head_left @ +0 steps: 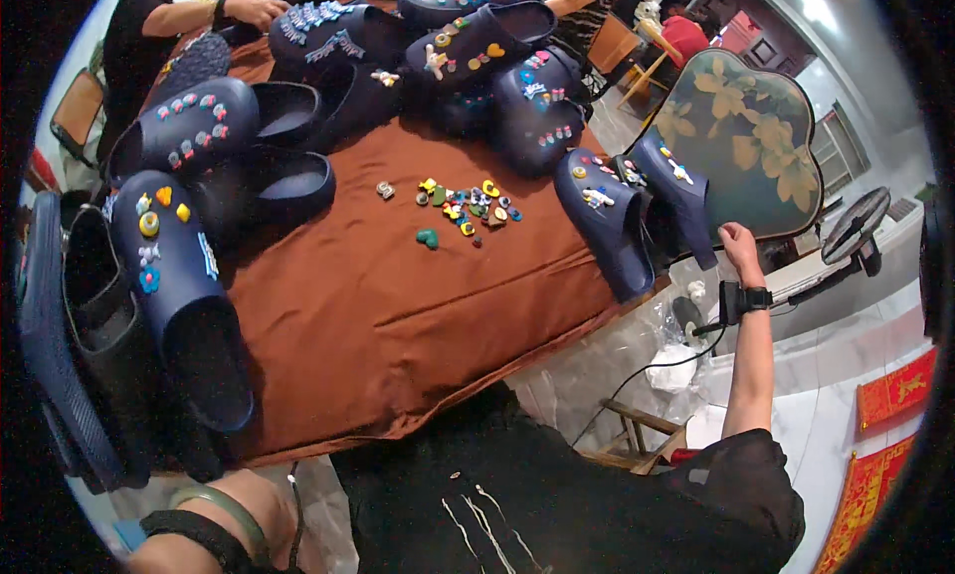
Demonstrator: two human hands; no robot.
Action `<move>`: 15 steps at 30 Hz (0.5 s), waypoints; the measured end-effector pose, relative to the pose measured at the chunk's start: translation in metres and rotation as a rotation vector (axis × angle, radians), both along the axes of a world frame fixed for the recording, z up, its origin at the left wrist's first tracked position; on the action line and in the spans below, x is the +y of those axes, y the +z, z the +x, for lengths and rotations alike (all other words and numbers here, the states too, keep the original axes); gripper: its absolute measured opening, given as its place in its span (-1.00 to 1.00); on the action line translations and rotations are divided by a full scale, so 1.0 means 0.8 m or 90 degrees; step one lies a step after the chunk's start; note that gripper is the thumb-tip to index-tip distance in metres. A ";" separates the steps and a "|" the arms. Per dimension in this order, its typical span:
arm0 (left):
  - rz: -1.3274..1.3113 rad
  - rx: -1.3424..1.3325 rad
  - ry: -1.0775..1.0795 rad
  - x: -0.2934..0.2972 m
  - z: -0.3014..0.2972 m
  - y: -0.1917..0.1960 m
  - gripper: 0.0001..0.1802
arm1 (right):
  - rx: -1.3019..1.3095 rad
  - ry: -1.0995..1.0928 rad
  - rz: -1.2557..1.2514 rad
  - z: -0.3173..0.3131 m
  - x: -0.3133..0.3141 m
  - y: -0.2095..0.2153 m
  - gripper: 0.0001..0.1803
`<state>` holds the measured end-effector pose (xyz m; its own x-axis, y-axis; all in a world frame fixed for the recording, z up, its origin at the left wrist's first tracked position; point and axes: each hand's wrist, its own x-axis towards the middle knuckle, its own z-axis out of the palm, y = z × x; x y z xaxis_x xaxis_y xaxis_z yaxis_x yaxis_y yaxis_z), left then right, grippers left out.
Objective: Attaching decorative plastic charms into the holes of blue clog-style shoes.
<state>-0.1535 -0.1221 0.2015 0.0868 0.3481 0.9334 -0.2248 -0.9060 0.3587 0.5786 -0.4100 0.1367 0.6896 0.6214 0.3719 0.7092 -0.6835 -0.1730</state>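
Hanging just beyond the right edge of the brown-draped surface (418, 315), my right grip (737, 244) is curling its fingers beside the heel of the outer navy clog (672, 181); whether it is touching that clog or pinching anything, I cannot tell. Only my left wrist (274, 509), wearing a green bangle (242, 512), is showing clearly below the near left corner, so I cannot tell how that grip is closing. Along the right edge, the inner decorated clog (605, 216) is standing near its neighbour, and both are sitting so close to the rim that, I judge, a careless knock from my knuckles could tip one off. Cable (637, 372) is trailing from my right wrist; it could snag on the wooden stool (647, 417) if I am reaching farther. Loose charms (454, 214) are lying in no container, clustering toward the middle of the surface, and a tug on the cloth would probably scatter them. Below the right edge, a white bag (672, 374) is resting, its contents not showing.
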 end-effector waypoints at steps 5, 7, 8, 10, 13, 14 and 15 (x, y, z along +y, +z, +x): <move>-0.004 0.004 0.014 -0.007 -0.008 0.000 -0.60 | 0.010 0.091 0.029 -0.136 0.089 0.044 -0.76; 0.003 0.003 0.007 -0.005 -0.006 0.000 -0.61 | 0.112 0.213 0.085 -0.197 0.114 0.061 -0.74; 0.006 0.004 0.006 -0.004 -0.003 -0.001 -0.61 | 0.141 0.282 0.095 -0.245 0.132 0.074 -0.70; 0.011 0.009 0.018 -0.004 -0.002 0.000 -0.61 | 0.174 0.453 0.094 -0.353 0.172 0.114 -0.51; 0.012 0.012 0.054 -0.006 -0.016 0.004 -0.62 | 0.235 0.586 0.259 -0.473 0.207 0.147 0.15; 0.013 0.014 0.082 -0.010 -0.033 0.005 -0.62 | 0.142 0.788 0.216 -0.492 0.228 0.171 0.41; 0.008 0.003 0.094 -0.006 -0.042 -0.003 -0.63 | 0.202 0.855 0.141 -0.514 0.240 0.198 0.40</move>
